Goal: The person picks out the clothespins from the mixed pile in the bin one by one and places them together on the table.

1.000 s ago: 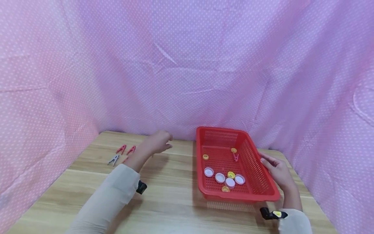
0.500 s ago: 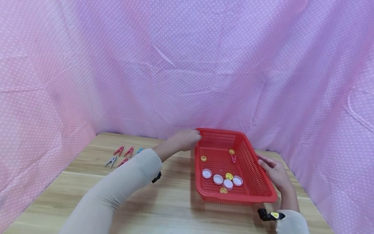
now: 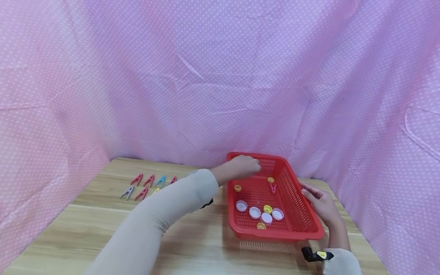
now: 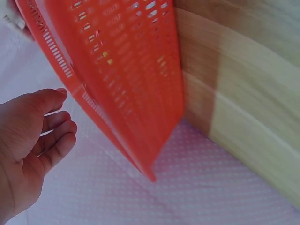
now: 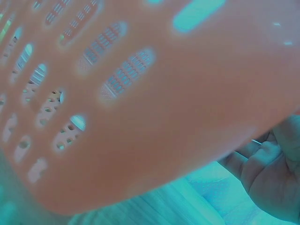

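Observation:
My left hand [image 3: 243, 167] is above the far left part of a red plastic basket [image 3: 275, 233]. In the left wrist view its fingers are loosely bent, thumb apart from them, and nothing shows between them. On the right side, my right hand [image 3: 323, 204] grips the basket's rim, thumb over the edge; the right wrist view shows its fingers at that edge. A pink clothespin [image 3: 273, 188] lies in the basket beside a small yellow cap [image 3: 270, 180]. Several white round lids [image 3: 254, 213] and more yellow caps [image 3: 267, 209] lie towards the near end.
Left of the basket, clothespins lie in two rows on the wooden table [image 3: 192, 240]: several pink ones [image 3: 141, 194], a blue one [image 3: 160, 181], a grey one [image 3: 127, 193] and a yellow one [image 3: 156, 190], partly behind my left sleeve. A pink dotted cloth [image 3: 206, 95] hangs behind.
My left hand has moved right, from over the table near the clothespins to above the basket. More clothespins have come into sight behind it. The right hand keeps its grip on the rim.

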Available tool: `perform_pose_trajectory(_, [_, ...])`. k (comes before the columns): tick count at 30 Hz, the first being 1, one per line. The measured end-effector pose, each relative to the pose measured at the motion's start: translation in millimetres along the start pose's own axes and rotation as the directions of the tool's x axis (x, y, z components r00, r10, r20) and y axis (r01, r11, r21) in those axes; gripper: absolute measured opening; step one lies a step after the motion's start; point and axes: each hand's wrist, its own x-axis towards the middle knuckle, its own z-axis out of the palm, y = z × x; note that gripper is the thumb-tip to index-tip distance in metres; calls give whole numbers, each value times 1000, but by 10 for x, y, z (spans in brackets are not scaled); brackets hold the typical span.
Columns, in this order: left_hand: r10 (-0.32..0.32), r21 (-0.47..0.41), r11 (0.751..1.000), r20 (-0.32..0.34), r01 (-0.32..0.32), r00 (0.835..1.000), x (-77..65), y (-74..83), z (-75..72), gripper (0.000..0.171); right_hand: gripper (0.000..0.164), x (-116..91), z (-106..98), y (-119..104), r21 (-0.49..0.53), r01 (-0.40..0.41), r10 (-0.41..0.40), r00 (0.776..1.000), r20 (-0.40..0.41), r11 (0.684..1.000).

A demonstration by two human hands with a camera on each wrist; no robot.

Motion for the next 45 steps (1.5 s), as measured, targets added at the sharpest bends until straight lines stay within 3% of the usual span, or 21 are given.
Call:
perform_pose_trajectory(3, [24, 26, 999, 18, -24, 1000, 111, 72, -60, 21, 55, 5, 5, 20, -3, 5, -5, 1000, 1, 1000])
perform_pose_trajectory(11, [49, -34, 998, 57, -47, 997, 437, 202, -183, 22, 56, 9, 13, -5, 26, -8, 8, 1000, 9, 1000])
perform_pose_trajectory(18, [80, -85, 993, 44, -77, 996, 675, 174, -135, 20, 55, 14, 20, -10, 41, 7, -8, 1000, 16, 999])
perform_pose_trajectory(26, [64, -227, 972, 19, -58, 998, 901, 142, -51, 24, 54, 23, 23, 7, 30, 28, -28, 999, 23, 999])
perform_pose_trajectory(34, [-40, -392, 919, -11, 32, 999, 1013, 208, 128, 19, 54, 1, 26, 31, 5, 11, -12, 1000, 20, 1000])
perform_pose_trajectory(40, [-90, -510, 853, 56, 107, 994, 1021, 235, 293, 23, 53, 13, 22, 34, 15, 35, -35, 999, 19, 999])
perform_pose_trajectory(45, [-113, -532, 835, 79, 137, 991, 1016, 239, 413, 28, 52, 11, 6, 7, -10, 21, -21, 1000, 1, 1000])
